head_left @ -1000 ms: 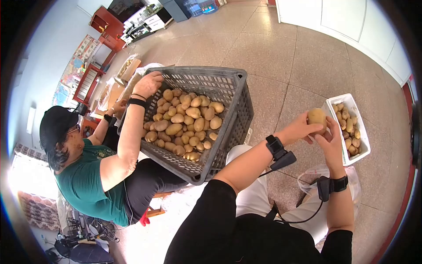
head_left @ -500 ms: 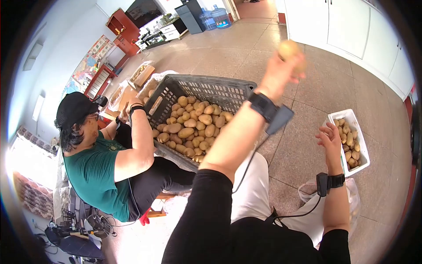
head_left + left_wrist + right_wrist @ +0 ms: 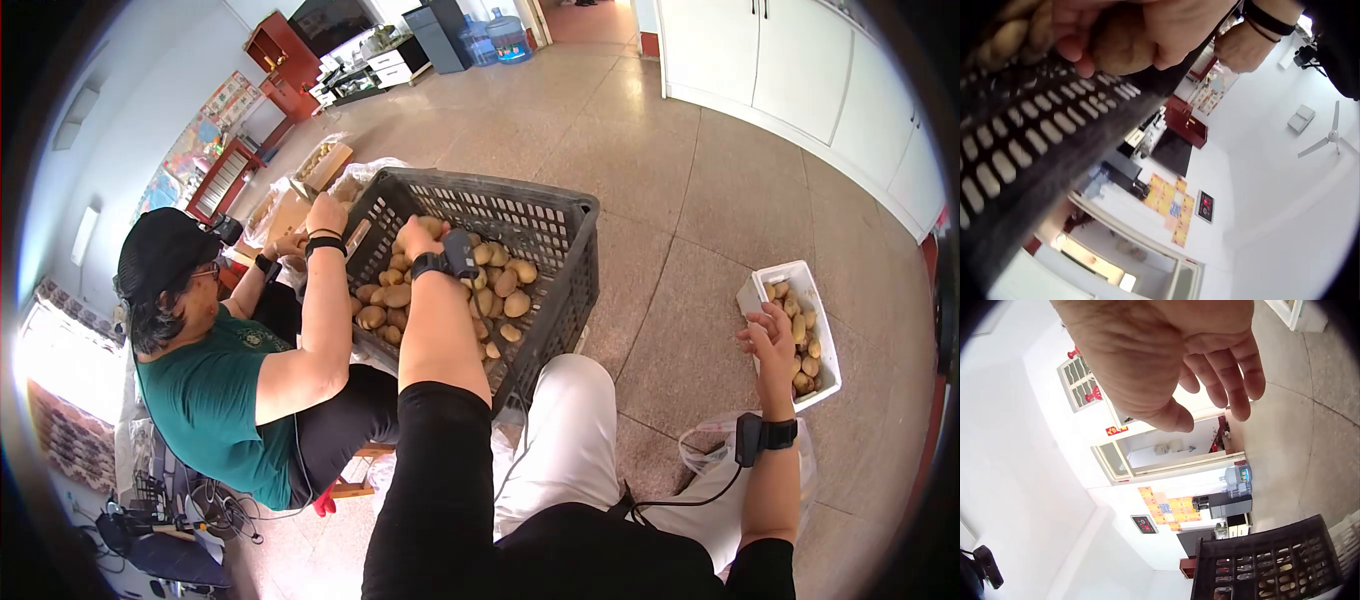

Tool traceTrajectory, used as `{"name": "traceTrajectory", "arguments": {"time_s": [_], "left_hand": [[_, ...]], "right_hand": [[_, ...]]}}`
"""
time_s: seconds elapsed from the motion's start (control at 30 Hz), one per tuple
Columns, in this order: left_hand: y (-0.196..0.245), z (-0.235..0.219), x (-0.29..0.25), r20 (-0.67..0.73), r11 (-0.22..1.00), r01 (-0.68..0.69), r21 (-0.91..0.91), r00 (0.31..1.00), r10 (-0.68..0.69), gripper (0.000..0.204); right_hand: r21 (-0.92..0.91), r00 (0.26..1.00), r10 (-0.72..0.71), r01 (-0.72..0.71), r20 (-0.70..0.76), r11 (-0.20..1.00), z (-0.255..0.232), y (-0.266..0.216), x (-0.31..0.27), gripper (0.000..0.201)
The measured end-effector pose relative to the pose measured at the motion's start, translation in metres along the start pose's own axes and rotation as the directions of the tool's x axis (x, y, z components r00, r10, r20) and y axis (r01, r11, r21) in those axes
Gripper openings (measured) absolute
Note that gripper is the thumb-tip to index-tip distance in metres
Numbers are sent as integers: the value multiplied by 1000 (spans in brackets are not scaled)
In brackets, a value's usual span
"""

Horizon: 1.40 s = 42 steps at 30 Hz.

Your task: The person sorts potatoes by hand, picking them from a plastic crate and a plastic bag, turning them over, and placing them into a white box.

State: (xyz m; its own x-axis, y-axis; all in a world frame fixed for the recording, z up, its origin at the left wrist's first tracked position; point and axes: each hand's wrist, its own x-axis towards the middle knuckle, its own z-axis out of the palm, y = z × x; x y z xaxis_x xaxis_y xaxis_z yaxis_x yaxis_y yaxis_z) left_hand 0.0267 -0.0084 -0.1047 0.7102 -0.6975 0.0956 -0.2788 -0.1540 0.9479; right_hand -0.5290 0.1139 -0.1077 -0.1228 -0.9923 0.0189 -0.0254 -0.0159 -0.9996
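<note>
My left hand (image 3: 420, 240) reaches into a black slatted crate (image 3: 578, 265), over a heap of potatoes (image 3: 505, 285). In the left wrist view its fingers curl round a potato (image 3: 1124, 50) just above the crate's inner wall. To the right, my right hand (image 3: 768, 350) hovers by the near side of a white foam box (image 3: 828, 335). More potatoes (image 3: 803, 330) lie in that box, partly hidden by the hand. The right wrist view shows this hand's fingers loosely extended, with nothing held.
A person in a green shirt (image 3: 215, 400) sits at the crate's left, one hand (image 3: 328, 215) by its rim. Behind stand cardboard boxes (image 3: 290, 215), one with potatoes. A plastic bag (image 3: 800, 470) lies near my right leg. White cabinets (image 3: 800, 70) line the far right.
Both hands were together on a potato near the white box. My left hand has carried the potato left into the crate; my right hand has let go and stayed by the box.
</note>
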Motion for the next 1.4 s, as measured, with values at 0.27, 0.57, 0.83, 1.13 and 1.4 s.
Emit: {"name": "traceTrajectory", "arguments": {"time_s": [0.27,0.57,0.83,1.13,1.4], "left_hand": [[-25,-53,2,80,462,-51,886,996,-43,43],[25,-17,2,227,304,-257,917,965,130,40],[175,130,-69,104,885,-340,-318,915,390,34],[178,216,-249,484,824,-359,-437,678,552,38],[81,207,-278,766,971,-158,-181,597,240,38]], "right_hand": [[-31,1000,10,-9,2,999,0,9,4,42],[-11,1000,-4,4,19,1000,2,8,1,38],[-12,1000,-15,16,6,1000,-5,6,-2,33],[68,998,-20,23,-54,997,-25,16,-2,29],[475,916,-16,222,-401,852,-107,-36,-53,22]]}}
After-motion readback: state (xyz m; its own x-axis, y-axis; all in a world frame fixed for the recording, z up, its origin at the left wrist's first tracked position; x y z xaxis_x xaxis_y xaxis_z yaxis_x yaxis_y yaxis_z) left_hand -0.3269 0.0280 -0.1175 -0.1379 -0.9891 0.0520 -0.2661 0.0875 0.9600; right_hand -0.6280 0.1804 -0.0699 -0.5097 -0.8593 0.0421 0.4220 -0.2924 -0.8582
